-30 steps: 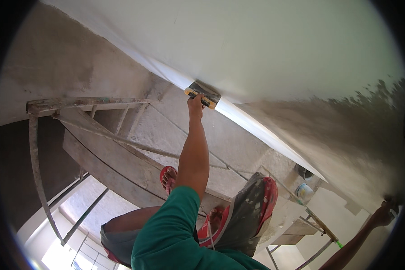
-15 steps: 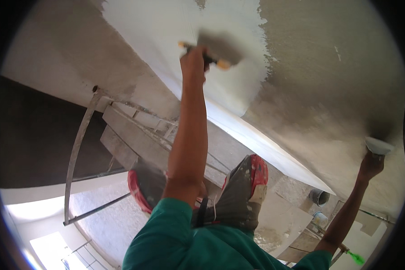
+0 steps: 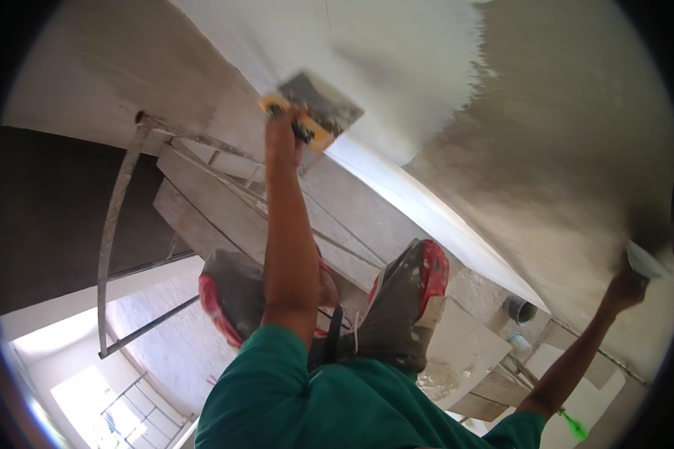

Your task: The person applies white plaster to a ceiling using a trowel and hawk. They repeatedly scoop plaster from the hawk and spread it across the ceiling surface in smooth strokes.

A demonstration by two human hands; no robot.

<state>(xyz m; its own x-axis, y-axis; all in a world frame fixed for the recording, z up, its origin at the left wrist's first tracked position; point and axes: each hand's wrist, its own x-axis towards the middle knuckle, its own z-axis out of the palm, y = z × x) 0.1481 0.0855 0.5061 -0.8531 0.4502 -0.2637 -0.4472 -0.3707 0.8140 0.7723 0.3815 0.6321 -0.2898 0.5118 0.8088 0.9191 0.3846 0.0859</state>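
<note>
My left hand (image 3: 283, 138) is raised, its fingers wrapped round the yellow-and-black handle of a wide plastering blade (image 3: 323, 105). The blade's grey face is smeared with filler. It overlaps the lower left part of a fresh white coat (image 3: 397, 52) on the grey-brown surface; whether it touches that surface I cannot tell. Off to the right, my right hand (image 3: 626, 290) is closed on a smaller putty knife (image 3: 645, 262) with a pale blade. That blade is tilted close to bare grey-brown plaster (image 3: 562, 150).
A paint-splashed metal scaffold frame (image 3: 123, 194) and wooden planks (image 3: 202, 183) lie to the left. My knees show below in stained grey-and-red trousers (image 3: 397, 314). A dark bucket (image 3: 520, 309) and a pale tub (image 3: 520, 344) stand lower right, near a bright green object (image 3: 574, 426).
My left hand has swung left and slightly down with the plastering blade, whose face now shows more clearly. My right hand has shifted a little right and down, tilting the putty knife.
</note>
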